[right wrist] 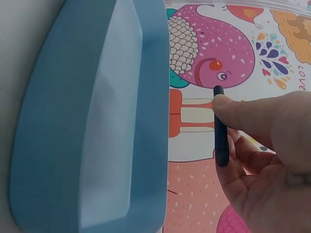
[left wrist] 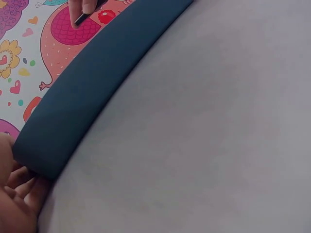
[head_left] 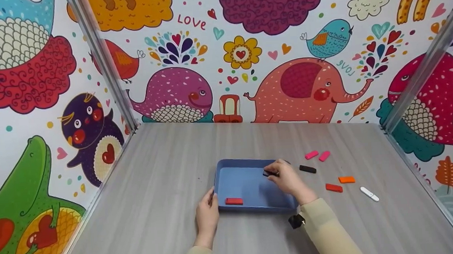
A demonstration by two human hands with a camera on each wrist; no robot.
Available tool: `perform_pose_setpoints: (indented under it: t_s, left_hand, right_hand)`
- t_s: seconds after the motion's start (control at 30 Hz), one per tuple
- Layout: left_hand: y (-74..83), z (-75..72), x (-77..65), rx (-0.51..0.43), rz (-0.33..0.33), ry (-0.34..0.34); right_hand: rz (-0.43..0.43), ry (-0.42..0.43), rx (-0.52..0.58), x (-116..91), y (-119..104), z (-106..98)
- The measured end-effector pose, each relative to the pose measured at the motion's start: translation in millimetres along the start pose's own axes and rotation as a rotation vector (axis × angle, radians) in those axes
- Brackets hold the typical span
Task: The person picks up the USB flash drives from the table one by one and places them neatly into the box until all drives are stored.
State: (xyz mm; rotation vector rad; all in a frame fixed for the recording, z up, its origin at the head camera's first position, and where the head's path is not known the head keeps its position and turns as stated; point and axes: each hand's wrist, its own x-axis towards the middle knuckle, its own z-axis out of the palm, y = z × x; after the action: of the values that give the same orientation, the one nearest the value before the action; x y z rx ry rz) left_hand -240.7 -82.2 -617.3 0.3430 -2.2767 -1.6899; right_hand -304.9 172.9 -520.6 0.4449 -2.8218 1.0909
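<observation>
A shallow blue tray (head_left: 252,209) lies on the table in front of me. My left hand (head_left: 207,214) holds it at the near left corner; in the left wrist view the fingers (left wrist: 35,191) curl against that end. Over the tray's right half, my right hand (head_left: 288,178) pinches a slim black stick (right wrist: 221,127) between thumb and fingertips. The stick is flat, with rounded ends and a seam near one end, and it hangs above the tray floor. Inside the tray, along the near wall, lies a red stick (head_left: 234,201).
Right of the tray, two pink sticks (head_left: 311,155) lie farthest back, with a black stick (head_left: 308,169) nearer. Closer to me are an orange stick (head_left: 346,180), a red stick (head_left: 334,188) and a white stick (head_left: 369,194). Cartoon-printed walls (head_left: 189,46) enclose the table.
</observation>
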Motion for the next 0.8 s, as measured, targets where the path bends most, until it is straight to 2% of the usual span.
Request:
perform_pose_setpoints:
  t_s: [0.23, 0.8]
  left_hand:
    - [2.8, 0.9, 0.5, 0.014, 0.013, 0.021]
    - [0.2, 1.5, 1.3, 0.020, -0.008, 0.012]
  right_hand:
    - [-0.029, -0.047, 0.021, 5, -6, 7]
    - [-0.082, -0.114, 0.033, 13, -18, 28]
